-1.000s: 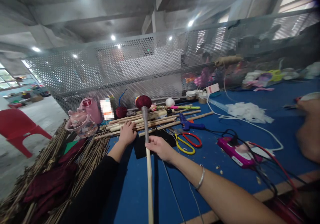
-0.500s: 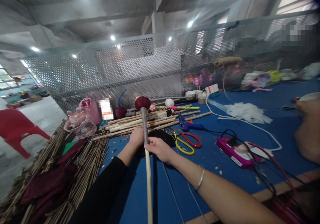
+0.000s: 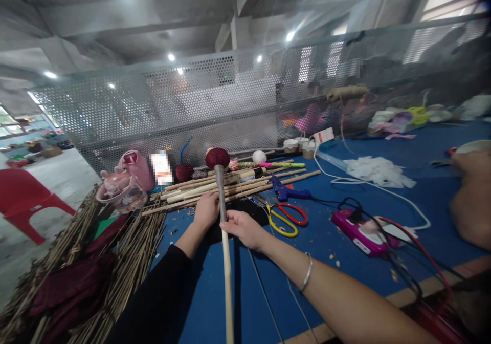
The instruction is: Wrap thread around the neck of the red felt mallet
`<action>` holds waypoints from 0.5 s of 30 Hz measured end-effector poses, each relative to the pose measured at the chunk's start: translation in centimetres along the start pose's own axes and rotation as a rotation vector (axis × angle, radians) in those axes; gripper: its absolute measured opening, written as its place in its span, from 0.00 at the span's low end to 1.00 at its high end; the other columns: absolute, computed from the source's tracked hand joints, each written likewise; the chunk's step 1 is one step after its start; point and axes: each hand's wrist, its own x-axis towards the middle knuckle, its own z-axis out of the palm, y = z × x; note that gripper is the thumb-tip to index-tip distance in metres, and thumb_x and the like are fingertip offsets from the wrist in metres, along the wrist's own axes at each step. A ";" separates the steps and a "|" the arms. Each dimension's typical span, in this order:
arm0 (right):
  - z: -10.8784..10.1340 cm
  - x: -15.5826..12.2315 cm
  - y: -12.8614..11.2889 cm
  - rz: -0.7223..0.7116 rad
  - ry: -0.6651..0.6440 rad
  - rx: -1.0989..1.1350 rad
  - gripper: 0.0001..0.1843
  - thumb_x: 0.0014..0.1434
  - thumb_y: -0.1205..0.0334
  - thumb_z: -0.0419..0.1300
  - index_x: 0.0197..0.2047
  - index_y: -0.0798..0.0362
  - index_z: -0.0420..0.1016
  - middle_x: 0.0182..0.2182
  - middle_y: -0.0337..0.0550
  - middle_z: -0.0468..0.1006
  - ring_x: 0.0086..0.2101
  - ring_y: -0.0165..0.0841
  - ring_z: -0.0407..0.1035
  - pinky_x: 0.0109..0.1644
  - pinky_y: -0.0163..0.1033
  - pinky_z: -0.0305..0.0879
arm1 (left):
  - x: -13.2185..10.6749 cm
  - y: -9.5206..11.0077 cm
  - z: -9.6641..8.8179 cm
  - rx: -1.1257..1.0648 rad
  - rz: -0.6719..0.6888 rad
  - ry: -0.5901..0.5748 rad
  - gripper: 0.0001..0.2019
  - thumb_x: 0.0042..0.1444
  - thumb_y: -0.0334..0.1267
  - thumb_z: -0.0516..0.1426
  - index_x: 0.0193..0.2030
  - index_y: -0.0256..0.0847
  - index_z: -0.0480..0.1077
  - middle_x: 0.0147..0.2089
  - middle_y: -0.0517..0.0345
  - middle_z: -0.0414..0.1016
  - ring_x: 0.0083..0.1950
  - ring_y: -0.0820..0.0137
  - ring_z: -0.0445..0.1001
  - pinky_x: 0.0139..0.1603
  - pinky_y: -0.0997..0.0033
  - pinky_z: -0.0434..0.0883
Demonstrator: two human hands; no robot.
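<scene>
A long pale wooden stick [image 3: 227, 282] stands tilted in front of me, its upper part wrapped in grey [image 3: 220, 185] and topped by a dark red yarn ball [image 3: 217, 158]. With curled fingers my left hand [image 3: 206, 212] is closed at the left of the wrapped shaft; its fingertips are partly hidden behind the stick. My right hand [image 3: 243, 229] pinches the shaft from the right, at the lower end of the grey wrap. Beneath the hands lies a black cloth-like thing [image 3: 251, 212]. Scissors [image 3: 286, 221] with one yellow and one red handle lie right of it.
Several wooden sticks [image 3: 184, 195] lie behind my hands, near a blue glue gun [image 3: 289, 190]. A magenta power strip [image 3: 356, 236] with cables sits at the right. Twig bundles [image 3: 141, 262] lie left. Another person's hand [image 3: 471, 195] is at the far right, near white material [image 3: 378, 172].
My left hand has shifted slightly left and down along the shaft. My right hand keeps its pinch at the same spot on the stick. The view has moved a little.
</scene>
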 end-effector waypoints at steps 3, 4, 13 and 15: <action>-0.1 0.0 -0.1 -0.007 -0.005 0.008 0.17 0.48 0.51 0.60 0.28 0.56 0.61 0.18 0.30 0.53 0.20 0.22 0.45 0.23 0.32 0.40 | -0.9 0.0 -0.3 -0.110 -0.028 0.196 0.12 0.55 0.36 0.49 0.40 0.37 0.72 0.42 0.48 0.73 0.47 0.63 0.68 0.50 0.65 0.63; -0.1 0.0 -0.2 -0.010 -0.004 0.014 0.17 0.48 0.51 0.60 0.28 0.56 0.62 0.19 0.30 0.54 0.20 0.22 0.45 0.24 0.32 0.41 | -1.3 0.0 -0.5 -0.171 -0.054 0.257 0.12 0.55 0.35 0.49 0.41 0.36 0.72 0.42 0.48 0.73 0.46 0.64 0.68 0.49 0.66 0.63; -0.6 0.4 -0.1 -0.002 -0.018 0.054 0.16 0.47 0.53 0.61 0.28 0.57 0.64 0.21 0.34 0.64 0.23 0.25 0.58 0.27 0.32 0.52 | -8.7 3.1 -3.0 -0.777 -0.253 -0.087 0.23 0.54 0.54 0.47 0.21 0.36 0.67 0.18 0.62 0.65 0.21 0.76 0.62 0.22 0.77 0.57; -0.6 0.4 0.1 0.014 -0.026 0.021 0.16 0.47 0.53 0.61 0.28 0.57 0.64 0.20 0.34 0.64 0.22 0.25 0.58 0.26 0.32 0.52 | -10.1 3.8 -3.1 -0.848 -0.266 -0.162 0.21 0.49 0.54 0.53 0.22 0.36 0.66 0.18 0.64 0.63 0.19 0.78 0.58 0.20 0.78 0.54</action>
